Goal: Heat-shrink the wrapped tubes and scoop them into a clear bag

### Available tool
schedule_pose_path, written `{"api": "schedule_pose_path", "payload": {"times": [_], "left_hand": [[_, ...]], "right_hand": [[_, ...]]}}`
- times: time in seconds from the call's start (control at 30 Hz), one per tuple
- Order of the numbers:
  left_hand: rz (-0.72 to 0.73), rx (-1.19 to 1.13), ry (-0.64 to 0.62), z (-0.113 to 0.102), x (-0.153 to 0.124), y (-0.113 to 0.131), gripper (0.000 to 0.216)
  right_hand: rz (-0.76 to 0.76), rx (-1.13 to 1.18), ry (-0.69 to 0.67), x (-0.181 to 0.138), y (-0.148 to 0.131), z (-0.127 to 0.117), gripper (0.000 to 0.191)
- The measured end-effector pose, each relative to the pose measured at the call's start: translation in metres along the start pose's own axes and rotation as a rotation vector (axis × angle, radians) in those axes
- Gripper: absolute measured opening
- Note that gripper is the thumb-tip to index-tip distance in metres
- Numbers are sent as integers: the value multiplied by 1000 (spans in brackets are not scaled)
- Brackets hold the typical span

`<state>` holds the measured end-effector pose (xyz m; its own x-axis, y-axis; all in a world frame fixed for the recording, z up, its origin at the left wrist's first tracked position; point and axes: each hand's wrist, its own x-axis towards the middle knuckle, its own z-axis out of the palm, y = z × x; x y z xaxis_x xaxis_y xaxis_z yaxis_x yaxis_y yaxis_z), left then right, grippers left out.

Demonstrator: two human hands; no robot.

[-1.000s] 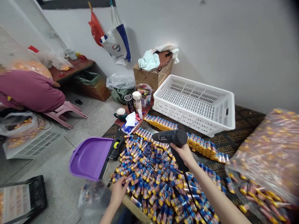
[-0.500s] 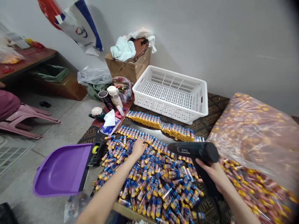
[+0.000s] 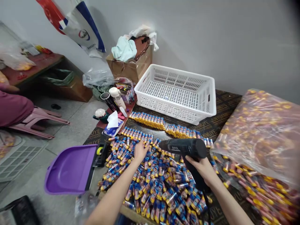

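My right hand (image 3: 203,170) grips the handle of a black heat gun (image 3: 184,147), whose nozzle points left over a heap of small blue and orange wrapped tubes (image 3: 154,181). My left hand (image 3: 140,151) reaches into the far side of that heap, its fingers curled on the tubes by a lined-up row (image 3: 137,135); whether it holds one is hidden. Two more neat rows (image 3: 164,125) lie beyond, in front of a white perforated basket (image 3: 178,93).
A purple dustpan (image 3: 70,170) juts off the table's left edge beside a tape dispenser (image 3: 100,153). A big clear bag of orange tubes (image 3: 260,140) fills the right. Cups and bottles (image 3: 112,100) stand on a tray at back left. A person in maroon (image 3: 12,107) sits far left.
My left hand went from the heap's near left edge up to its far side. The heat gun swung right, then back a little toward the middle. The camera turned right.
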<state>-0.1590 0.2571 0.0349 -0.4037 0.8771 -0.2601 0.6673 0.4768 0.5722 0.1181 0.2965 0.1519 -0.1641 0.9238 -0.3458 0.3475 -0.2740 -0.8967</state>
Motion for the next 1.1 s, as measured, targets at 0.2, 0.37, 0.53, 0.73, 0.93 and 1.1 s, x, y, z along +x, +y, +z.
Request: {"api": "schedule_pose_path", "payload": {"times": [0.2,0.37,0.53,0.73,0.93,1.1], "left_hand": [[-71,-177,143,-24,-65,-50,28],[-180,-293,181,-32,-115,-92,26],[-246,-343,237,-38,-141,-120,25],[-278,-389,257,-40,-157,-139,23],[-254,-392,242,-38,-164,-145,22],[-239,-388,177,-33,-167,-146,24]], "right_hand": [[-73,-11,-110,26,-16,42,45],[-165,0,-132,46,-28,81,43],[-231,-5,-172,66,-40,125,45],[-315,-13,-293,77,-66,169,40],[-320,-143,-331,53,-79,147,42],[-222,-242,-373,6,-76,100,41]]}}
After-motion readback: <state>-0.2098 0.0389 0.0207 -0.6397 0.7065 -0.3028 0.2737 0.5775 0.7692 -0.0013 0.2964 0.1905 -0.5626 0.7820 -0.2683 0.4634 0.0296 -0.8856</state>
